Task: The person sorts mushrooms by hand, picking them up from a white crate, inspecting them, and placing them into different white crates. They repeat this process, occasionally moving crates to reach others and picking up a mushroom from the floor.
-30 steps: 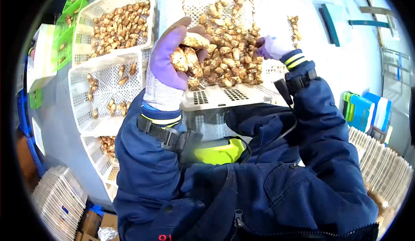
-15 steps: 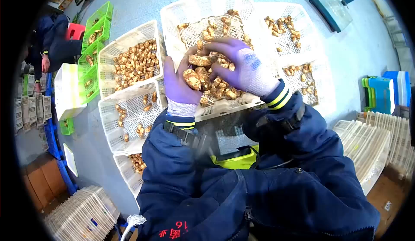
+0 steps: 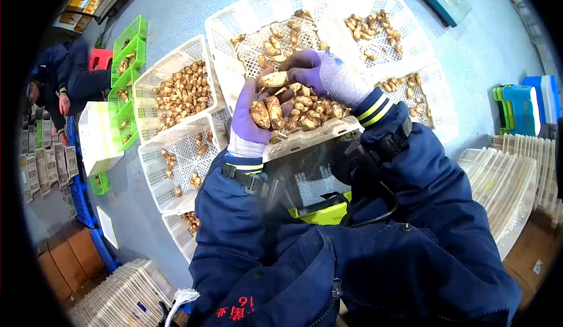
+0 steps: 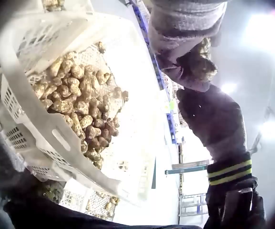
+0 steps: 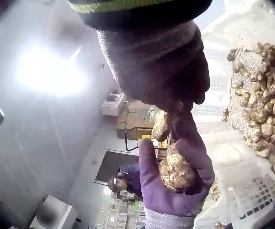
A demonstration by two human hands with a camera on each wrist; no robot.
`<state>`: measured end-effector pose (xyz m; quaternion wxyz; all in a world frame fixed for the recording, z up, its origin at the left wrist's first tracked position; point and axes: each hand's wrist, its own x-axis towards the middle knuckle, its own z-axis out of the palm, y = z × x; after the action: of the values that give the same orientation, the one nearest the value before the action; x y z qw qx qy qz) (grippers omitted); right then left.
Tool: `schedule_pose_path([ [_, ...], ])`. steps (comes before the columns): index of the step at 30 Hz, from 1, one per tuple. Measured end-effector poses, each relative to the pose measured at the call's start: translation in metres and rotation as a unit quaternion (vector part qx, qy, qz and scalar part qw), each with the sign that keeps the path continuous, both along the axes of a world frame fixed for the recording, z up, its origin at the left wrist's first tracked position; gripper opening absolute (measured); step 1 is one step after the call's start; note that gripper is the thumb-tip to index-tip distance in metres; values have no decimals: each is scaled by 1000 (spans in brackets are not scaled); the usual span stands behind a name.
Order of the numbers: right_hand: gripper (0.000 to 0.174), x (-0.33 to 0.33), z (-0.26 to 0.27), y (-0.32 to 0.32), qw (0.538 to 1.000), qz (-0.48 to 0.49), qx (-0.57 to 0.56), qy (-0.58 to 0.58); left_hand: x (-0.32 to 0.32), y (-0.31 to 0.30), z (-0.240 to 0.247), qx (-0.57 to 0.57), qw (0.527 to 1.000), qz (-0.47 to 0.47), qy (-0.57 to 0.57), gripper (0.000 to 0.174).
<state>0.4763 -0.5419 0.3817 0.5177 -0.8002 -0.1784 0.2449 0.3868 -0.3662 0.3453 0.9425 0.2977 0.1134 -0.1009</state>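
Observation:
My gloved left hand (image 3: 249,122) holds several brown-and-cream mushrooms (image 3: 260,114) against its palm, above the near left part of a white crate (image 3: 311,141). From the right, my gloved right hand (image 3: 337,80) reaches over the crate, its bent fingers pinching a pale, long mushroom (image 3: 274,79) at the top of the held bunch. In the right wrist view, this mushroom (image 5: 161,125) shows between the two hands, above a rounder mushroom (image 5: 176,171) in the left hand (image 5: 173,198). A pile of mushrooms (image 3: 314,113) lies in the crate below.
On the left stand a crate full of mushrooms (image 3: 183,95), a sparsely filled crate (image 3: 189,151) and green baskets (image 3: 124,119). Two more white crates (image 3: 410,63) adjoin on the right. Stacked white trays (image 3: 498,180) stand at lower right. Another person (image 3: 64,72) sits at far left.
My right hand has moved left from the crate's right side to the mushrooms in my left hand. The left hand keeps its bunch. The head view has shifted, showing more on the right.

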Motion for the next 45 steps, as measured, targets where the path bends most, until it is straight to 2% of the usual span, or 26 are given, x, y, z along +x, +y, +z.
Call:
schedule_pose_path([
  [4, 26, -5, -8, 5, 997, 5, 74, -19, -2, -2, 1, 78, 997, 13, 7, 48],
  [5, 27, -3, -10, 6, 997, 20, 63, -26, 0, 1, -4, 75, 997, 15, 14, 43],
  [8, 30, -2, -9, 8, 987, -30, 158, 25, -2, 4, -4, 40, 998, 39, 26, 40],
  [9, 33, 3, -13, 8, 985, -39, 165, 15, -4, 4, -1, 88, 994, 63, 35, 38],
  [10, 37, 2, -14, 10, 979, -39, 199, 20, -4, 5, -3, 62, 996, 59, 23, 38],
  [12, 40, 6, -13, 9, 998, 54, 29, 19, -6, 8, -8, 12, 999, 49, 2, 39],
  [13, 45, 0, -10, 12, 993, 106, 59, 8, -6, 6, -2, 16, 997, 64, 38, 40],
  [14, 48, -8, 2, 11, 992, 111, 3, 55, -6, 7, -7, 55, 995, 78, 24, 40],
  [16, 50, -12, -6, 17, 991, 122, 46, 31, -7, 9, -19, 131, 986, 105, -3, 42],
  [17, 44, -16, -7, 17, 993, 94, 75, -14, -10, 9, -21, 268, 954, 94, -95, 40],
  [20, 36, -14, -15, 19, 994, 64, 13, -87, -7, 8, -24, 127, 990, 60, -27, 36],
  [21, 32, -13, -21, 16, 984, 68, -27, -164, -8, 3, -26, 122, 991, 59, -9, 36],
  [22, 30, -11, -17, 15, 981, 69, -69, -169, -9, -2, -26, 118, 991, 58, 9, 36],
  [24, 29, -9, -8, 10, 991, 67, -71, -96, -7, 1, -31, 87, 995, 22, 37, 36],
  [25, 29, -9, -5, 10, 991, 62, -53, -108, -7, 3, -31, 281, 955, 42, -83, 36],
  [26, 29, -9, -2, 11, 991, 57, -35, -120, -9, 5, -31, 460, 863, 60, -198, 35],
  [27, 26, -10, 2, 10, 995, 38, -60, -63, -11, 7, -32, 615, 725, 74, -302, 35],
  [29, 27, -11, 3, 11, 997, 16, -20, -68, -12, 6, -27, 496, 823, 27, -274, 34],
  [30, 28, -11, 2, 12, 998, 4, 0, -71, -13, 3, -25, 341, 928, -43, -145, 35],
  [31, 29, -12, 0, 12, 995, -9, 22, -95, -13, 0, -21, 173, 983, -61, 18, 35],
  [34, 32, -11, 0, 14, 994, -11, 58, -89, -14, -3, -17, 91, 989, -110, 41, 35],
  [38, 35, -15, 13, 18, 995, -38, 94, -19, -14, -4, -13, 148, 988, -40, 3, 34],
  [39, 34, -9, 0, 17, 998, -21, 46, -48, -14, -4, -14, 142, 989, -45, 12, 34],
  [42, 33, -10, 9, 14, 999, 6, 33, -19, -12, -7, -16, 122, 990, -63, 39, 33],
  [45, 30, -11, 8, 12, 984, 27, 151, 93, -11, -9, -7, 45, 993, -102, 49, 38],
])
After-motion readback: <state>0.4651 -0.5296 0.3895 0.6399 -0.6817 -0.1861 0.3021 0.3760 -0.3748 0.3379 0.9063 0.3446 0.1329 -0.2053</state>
